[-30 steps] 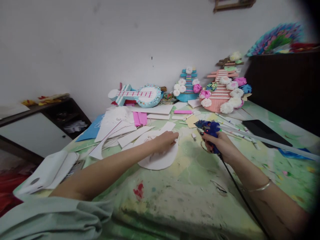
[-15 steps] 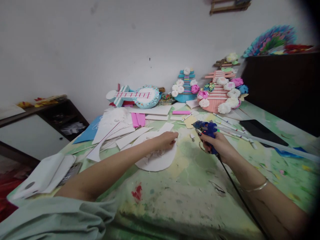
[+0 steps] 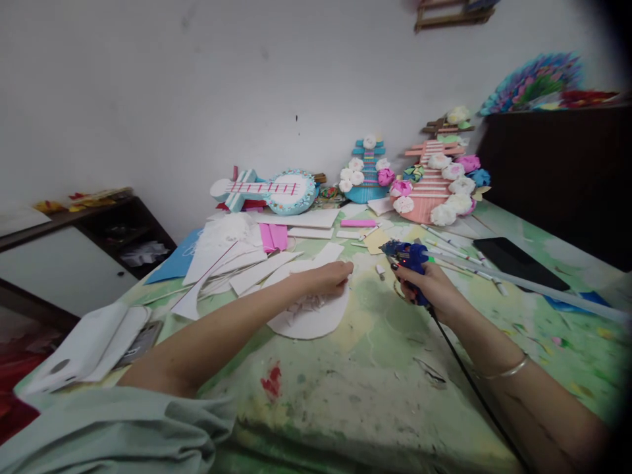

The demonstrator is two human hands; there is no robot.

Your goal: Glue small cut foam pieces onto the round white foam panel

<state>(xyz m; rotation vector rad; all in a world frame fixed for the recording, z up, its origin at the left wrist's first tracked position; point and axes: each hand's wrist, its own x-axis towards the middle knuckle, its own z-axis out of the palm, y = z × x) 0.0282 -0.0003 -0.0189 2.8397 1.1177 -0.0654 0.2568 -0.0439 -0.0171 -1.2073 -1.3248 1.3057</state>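
My right hand (image 3: 428, 286) is wrapped round a blue hot glue gun (image 3: 412, 258), its nozzle pointing left. A long translucent glue stick (image 3: 518, 282) sticks out of the gun's back, and a black cord hangs below. With fingers curled, my left hand (image 3: 336, 275) is over the right side of a rounded white board (image 3: 310, 322). Whatever its fingers may pinch is hidden. Crumpled white paper strips (image 3: 309, 307) lie on the board under my left forearm. Between the two hands, a small white piece (image 3: 380, 270) rests on the table.
Against the wall stand a blue model instrument (image 3: 368, 187) and a pink one (image 3: 422, 201) with paper flowers; another light-blue one (image 3: 291, 192) lies left of them. Markers (image 3: 451, 245) and a black tablet (image 3: 521, 263) are at right. White board scraps (image 3: 264, 271) cover the left. A phone (image 3: 141, 342) lies near-left.
Almost nothing differs. My left hand has shifted very slightly, staying curled above the board; my right hand keeps the glue gun in the same place.
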